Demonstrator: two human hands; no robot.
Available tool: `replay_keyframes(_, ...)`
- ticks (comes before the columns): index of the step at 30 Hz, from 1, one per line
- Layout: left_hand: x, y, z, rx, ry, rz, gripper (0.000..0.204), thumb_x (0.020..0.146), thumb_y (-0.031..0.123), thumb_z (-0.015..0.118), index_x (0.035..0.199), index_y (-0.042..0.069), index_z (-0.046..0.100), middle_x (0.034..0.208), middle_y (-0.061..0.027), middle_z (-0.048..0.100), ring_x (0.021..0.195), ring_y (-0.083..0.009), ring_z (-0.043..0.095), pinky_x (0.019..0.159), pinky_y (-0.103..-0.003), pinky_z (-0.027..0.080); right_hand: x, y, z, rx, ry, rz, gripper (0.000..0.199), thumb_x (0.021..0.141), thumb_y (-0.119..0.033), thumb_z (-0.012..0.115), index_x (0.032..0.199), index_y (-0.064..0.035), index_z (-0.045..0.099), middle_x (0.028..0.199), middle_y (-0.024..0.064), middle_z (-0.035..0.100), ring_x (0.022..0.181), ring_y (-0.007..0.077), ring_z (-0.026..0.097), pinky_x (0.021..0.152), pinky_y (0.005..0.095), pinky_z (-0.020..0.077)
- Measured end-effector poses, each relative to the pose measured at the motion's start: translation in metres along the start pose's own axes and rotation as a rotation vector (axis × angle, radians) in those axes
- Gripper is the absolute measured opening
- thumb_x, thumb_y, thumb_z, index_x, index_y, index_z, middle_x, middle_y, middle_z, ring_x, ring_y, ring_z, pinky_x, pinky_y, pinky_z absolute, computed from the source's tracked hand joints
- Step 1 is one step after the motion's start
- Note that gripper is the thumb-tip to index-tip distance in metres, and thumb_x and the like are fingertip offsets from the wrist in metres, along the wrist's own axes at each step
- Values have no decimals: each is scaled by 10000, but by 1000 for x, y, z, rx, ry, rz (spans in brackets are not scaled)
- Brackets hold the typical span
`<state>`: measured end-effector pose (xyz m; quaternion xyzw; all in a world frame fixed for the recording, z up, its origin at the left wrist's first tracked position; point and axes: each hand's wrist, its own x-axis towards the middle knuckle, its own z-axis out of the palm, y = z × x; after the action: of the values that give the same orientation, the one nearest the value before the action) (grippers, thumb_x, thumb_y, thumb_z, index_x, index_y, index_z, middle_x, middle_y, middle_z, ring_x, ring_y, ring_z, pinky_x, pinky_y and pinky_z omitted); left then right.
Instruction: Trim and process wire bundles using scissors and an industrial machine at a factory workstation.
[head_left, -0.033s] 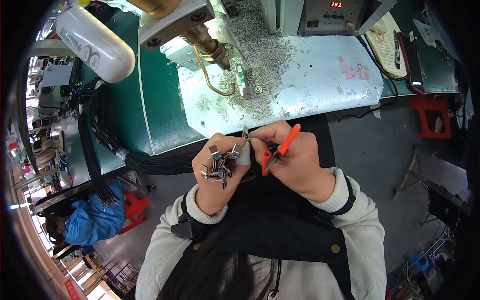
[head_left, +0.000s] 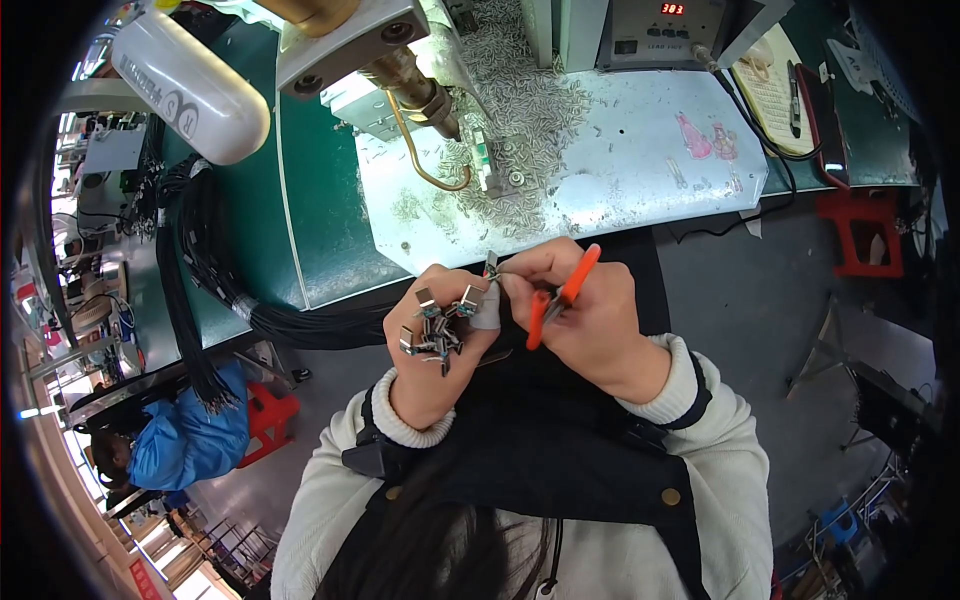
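Left hand [head_left: 422,372]: curled, fingers closed round a cluster of small metal connectors [head_left: 438,328], which fans out over the palm, shells pointing several ways. A white wrap [head_left: 486,310] covers the thumb of that hand. One single connector [head_left: 491,264] stands up at my left fingertips, just in front of the metal plate's near edge. Right hand [head_left: 598,318]: thumb and forefinger pinched at the lower end of that connector — exact contact too small to tell — while an orange-handled tool [head_left: 579,275] is held in the palm, handles spread. Black cable bundle [head_left: 300,325] runs over the green table [head_left: 325,225] to my left hand; its end is hidden. Beyond: metal plate [head_left: 620,190], strewn with small metal bits [head_left: 545,115] beneath the machine head [head_left: 425,100].
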<state>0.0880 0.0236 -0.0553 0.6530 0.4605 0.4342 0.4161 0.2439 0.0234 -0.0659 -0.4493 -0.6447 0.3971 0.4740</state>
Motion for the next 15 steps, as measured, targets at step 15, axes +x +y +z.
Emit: replay_keyframes(15, 12, 11, -7, -438, 119, -461, 141, 736, -15, 616, 871, -5, 577, 756, -12, 571, 679, -52, 503, 628, -187, 404, 7, -8, -10, -335, -280, 266, 285, 655, -224, 705, 712, -13, 522, 545, 86, 545, 506, 182, 572, 459, 274, 425)
